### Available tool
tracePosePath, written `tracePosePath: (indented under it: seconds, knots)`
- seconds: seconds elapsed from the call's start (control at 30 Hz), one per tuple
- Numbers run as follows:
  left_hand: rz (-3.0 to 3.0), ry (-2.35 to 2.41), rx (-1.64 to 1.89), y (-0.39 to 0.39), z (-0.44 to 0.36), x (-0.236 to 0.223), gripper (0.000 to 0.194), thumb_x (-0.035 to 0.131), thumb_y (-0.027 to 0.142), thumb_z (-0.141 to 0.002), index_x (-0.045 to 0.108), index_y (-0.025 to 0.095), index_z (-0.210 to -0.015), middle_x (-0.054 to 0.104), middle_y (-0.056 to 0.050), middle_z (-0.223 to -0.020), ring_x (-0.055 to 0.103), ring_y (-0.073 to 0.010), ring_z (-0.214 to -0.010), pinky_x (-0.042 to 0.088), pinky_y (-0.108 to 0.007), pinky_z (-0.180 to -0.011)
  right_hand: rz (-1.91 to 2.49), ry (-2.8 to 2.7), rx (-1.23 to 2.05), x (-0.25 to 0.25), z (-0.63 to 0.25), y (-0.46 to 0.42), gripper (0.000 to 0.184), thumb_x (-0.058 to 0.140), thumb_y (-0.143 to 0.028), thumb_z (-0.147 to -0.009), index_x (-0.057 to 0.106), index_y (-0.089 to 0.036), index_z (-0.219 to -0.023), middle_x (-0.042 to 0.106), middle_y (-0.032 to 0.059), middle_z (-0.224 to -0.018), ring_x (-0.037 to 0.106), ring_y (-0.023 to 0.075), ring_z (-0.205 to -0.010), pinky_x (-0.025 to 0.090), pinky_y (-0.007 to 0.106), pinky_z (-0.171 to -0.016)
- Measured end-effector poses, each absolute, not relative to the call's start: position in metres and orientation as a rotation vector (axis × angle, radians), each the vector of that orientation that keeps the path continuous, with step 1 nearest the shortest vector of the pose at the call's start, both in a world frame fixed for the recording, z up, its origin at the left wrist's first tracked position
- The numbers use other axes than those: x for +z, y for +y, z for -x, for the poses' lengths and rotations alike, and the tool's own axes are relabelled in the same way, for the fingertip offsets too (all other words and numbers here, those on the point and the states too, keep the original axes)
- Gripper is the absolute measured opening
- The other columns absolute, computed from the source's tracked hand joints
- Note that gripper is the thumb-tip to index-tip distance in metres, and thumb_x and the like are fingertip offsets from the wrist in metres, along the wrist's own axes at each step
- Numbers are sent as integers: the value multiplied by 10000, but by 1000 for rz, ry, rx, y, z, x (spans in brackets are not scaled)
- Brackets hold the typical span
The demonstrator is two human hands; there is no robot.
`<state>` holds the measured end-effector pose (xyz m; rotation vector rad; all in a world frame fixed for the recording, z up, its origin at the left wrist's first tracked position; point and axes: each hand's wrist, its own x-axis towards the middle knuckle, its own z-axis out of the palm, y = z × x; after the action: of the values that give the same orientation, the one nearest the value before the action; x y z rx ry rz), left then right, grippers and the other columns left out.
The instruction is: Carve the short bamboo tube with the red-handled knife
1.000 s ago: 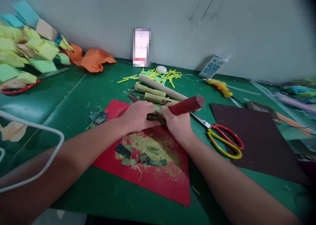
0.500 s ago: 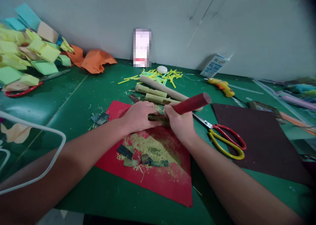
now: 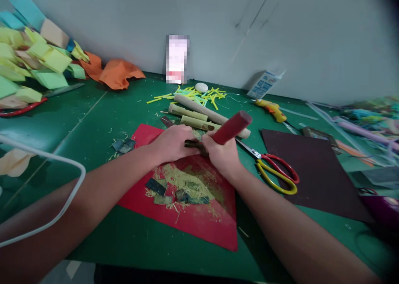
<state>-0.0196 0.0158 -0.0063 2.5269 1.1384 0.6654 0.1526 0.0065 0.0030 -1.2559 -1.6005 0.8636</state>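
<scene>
My right hand [image 3: 222,155] is closed around a tool with a thick red handle [image 3: 233,127], which slants up to the right; its working end is hidden by my hands. Beside it, the curled fingers of my left hand [image 3: 174,143] press on a narrow dark piece that looks like bamboo [image 3: 193,144]. Both hands are over a red sheet [image 3: 199,230]. On that sheet lie a heap of pale shavings [image 3: 183,178] and several dark green flat scraps [image 3: 156,186]. Just beyond my hands rest cut bamboo pieces [image 3: 190,112] and a pale wooden rod [image 3: 202,107].
Scissors [image 3: 276,172] with red and yellow handles lie right, partly over a dark brown sheet [image 3: 318,176]. Behind are a yellow glue gun [image 3: 271,109], yellow strips [image 3: 215,97] and a phone [image 3: 177,59] against the wall. Folded papers [image 3: 46,59] fill the left; a white cable [image 3: 77,184] crosses my left arm.
The view has shifted slightly, so most things sit a little further left. The red handle is now lower and nearer my left hand. Both hands keep their hold.
</scene>
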Motion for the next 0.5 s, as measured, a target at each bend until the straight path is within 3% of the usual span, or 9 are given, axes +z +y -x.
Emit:
tracePosePath:
  seconds: [0.5]
  knots:
    - [-2538,1144,742,16,18,-10,241,680,415,-865,725,178,-866,650,-53,-851,611,-210,-865,458,-339,-776,1267,-1571,809,1,-154,13,272,555,-255,-742,388,-236,-528,382,-46,-524,366,123,-559,334,300,-570]
